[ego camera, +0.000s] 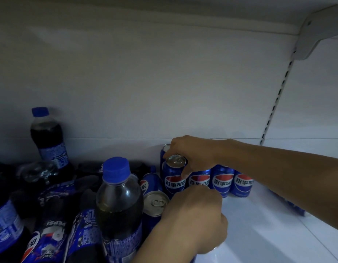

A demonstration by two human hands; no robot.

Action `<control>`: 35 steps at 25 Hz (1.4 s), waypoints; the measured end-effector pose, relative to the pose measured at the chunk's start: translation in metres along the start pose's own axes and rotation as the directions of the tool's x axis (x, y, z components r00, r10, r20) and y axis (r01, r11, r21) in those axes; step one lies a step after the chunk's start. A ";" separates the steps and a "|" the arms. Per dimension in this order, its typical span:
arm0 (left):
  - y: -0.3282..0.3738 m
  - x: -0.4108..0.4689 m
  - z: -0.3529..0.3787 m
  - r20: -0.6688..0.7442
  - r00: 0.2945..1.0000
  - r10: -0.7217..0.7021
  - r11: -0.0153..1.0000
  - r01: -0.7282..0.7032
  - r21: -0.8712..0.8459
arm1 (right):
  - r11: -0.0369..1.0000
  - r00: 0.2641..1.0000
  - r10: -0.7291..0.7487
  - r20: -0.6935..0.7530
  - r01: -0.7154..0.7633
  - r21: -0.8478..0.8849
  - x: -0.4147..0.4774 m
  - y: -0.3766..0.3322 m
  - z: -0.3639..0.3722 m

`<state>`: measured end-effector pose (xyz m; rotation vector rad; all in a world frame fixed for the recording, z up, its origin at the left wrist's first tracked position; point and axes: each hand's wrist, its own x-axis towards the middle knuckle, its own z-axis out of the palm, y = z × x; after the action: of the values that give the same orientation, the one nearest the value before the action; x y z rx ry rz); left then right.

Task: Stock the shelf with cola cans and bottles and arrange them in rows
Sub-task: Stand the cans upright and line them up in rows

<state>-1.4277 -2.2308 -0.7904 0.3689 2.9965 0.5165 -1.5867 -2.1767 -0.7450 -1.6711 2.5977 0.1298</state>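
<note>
While your right hand (185,154) grips the top rim of an upright Pepsi can (174,179), fingers curled round it, that can stands at the left end of a can row (223,181) near the back of the shelf (268,224). Left hand (194,215): curled, knuckles up, just beside a second can (155,204); contents cannot be told. Cola bottles (119,205), upright and lying, crowd the left.

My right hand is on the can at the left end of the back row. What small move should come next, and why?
Probably nudge the can snug against its neighbour, then let go. The right hand grips its rim, and its label already faces front like that neighbour's. A loose can stands beside the left hand, likely next to be placed.
</note>
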 end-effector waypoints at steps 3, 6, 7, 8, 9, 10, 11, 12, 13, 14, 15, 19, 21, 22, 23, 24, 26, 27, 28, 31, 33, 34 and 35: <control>-0.001 -0.001 0.002 -0.056 0.998 0.010 1.000 -0.010 0.011 | 1.000 1.000 0.020 -0.013 -0.020 -0.001 -0.001 0.001 0.003; 0.000 -0.002 0.002 -0.161 0.986 -0.050 0.997 0.040 -0.063 | 0.991 0.988 0.070 -0.138 -0.053 0.122 -0.019 -0.005 0.005; -0.001 -0.002 0.001 -0.195 0.977 -0.088 0.990 0.065 -0.122 | 0.971 0.957 0.116 -0.266 -0.053 0.232 -0.033 -0.009 0.009; 0.000 -0.002 -0.001 -0.226 0.967 -0.122 0.979 0.079 -0.189 | 0.935 0.895 0.184 -0.407 -0.031 0.354 -0.049 -0.015 0.015; 0.000 -0.001 -0.003 -0.258 0.956 -0.143 0.967 0.079 -0.243 | 0.888 0.815 0.273 -0.512 -0.008 0.460 -0.067 -0.023 0.024; 0.001 -0.001 -0.005 -0.291 0.944 -0.157 0.958 0.073 -0.278 | 0.840 0.751 0.361 -0.552 -0.006 0.542 -0.083 -0.028 0.037; 0.001 -0.001 -0.007 -0.318 0.932 -0.172 0.952 0.074 -0.298 | 0.793 0.722 0.445 -0.529 -0.044 0.608 -0.097 -0.034 0.048; 0.002 -0.001 -0.009 -0.341 0.920 -0.194 0.944 0.081 -0.321 | 0.749 0.719 0.511 -0.472 -0.103 0.655 -0.107 -0.039 0.060; 0.003 -0.001 -0.011 -0.357 0.906 -0.226 0.927 0.087 -0.365 | 0.707 0.739 0.550 -0.388 -0.164 0.688 -0.114 -0.043 0.069; 0.003 -0.003 -0.014 -0.377 0.890 -0.256 0.904 0.081 -0.420 | 0.669 0.776 0.560 -0.290 -0.216 0.711 -0.118 -0.046 0.078; 0.003 -0.004 -0.016 -0.398 0.875 -0.276 0.881 0.065 -0.468 | 0.643 0.817 0.545 -0.191 -0.261 0.720 -0.118 -0.051 0.084; 0.002 -0.006 -0.016 -0.455 0.853 -0.254 0.845 -0.033 -0.534 | 0.591 0.883 0.467 0.053 -0.357 0.723 -0.108 -0.061 0.103; 0.002 -0.006 -0.014 -0.475 0.851 -0.223 0.859 -0.059 -0.508 | 0.544 0.900 0.429 0.078 -0.326 0.773 -0.105 -0.060 0.105; 0.002 -0.006 -0.012 -0.479 0.852 -0.213 0.870 -0.058 -0.489 | 0.490 0.901 0.425 0.092 -0.314 0.814 -0.108 -0.057 0.103; 0.002 -0.006 -0.010 -0.480 0.852 -0.210 0.879 -0.051 -0.474 | 0.394 0.893 0.438 0.105 -0.296 0.870 -0.113 -0.053 0.101; 0.002 -0.006 -0.009 -0.484 0.849 -0.212 0.883 -0.046 -0.467 | 0.264 0.879 0.461 0.119 -0.264 0.928 -0.119 -0.049 0.101; 0.002 -0.005 -0.007 -0.488 0.842 -0.231 0.878 -0.036 -0.477 | -0.029 0.866 0.478 0.145 -0.149 0.988 -0.134 -0.039 0.097; 0.001 -0.004 -0.007 -0.476 0.848 -0.232 0.878 -0.028 -0.478 | -0.163 0.878 0.459 0.138 -0.070 0.984 -0.140 -0.034 0.096; 0.000 -0.003 -0.006 -0.448 0.866 -0.224 0.879 -0.020 -0.477 | -0.292 0.898 0.423 0.120 0.010 0.956 -0.146 -0.030 0.094; 0.002 -0.003 -0.005 -0.326 0.932 -0.157 0.934 0.034 -0.355 | -0.471 0.942 0.332 0.055 0.115 0.875 -0.154 -0.031 0.087; 0.001 -0.005 -0.004 -0.320 0.938 -0.136 0.946 0.027 -0.323 | -0.418 0.937 0.345 0.053 0.103 0.903 -0.152 -0.037 0.084; -0.001 -0.004 -0.004 -0.344 0.930 -0.132 0.937 0.004 -0.350 | -0.383 0.926 0.372 0.059 0.096 0.919 -0.151 -0.039 0.084; -0.001 -0.004 -0.004 -0.367 0.920 -0.134 0.926 -0.016 -0.378 | -0.349 0.914 0.400 0.059 0.093 0.933 -0.150 -0.038 0.084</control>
<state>-1.4243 -2.2344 -0.7867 0.1541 3.1467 1.2684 -1.4897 -2.0482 -0.8171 -0.4362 1.5139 -1.9358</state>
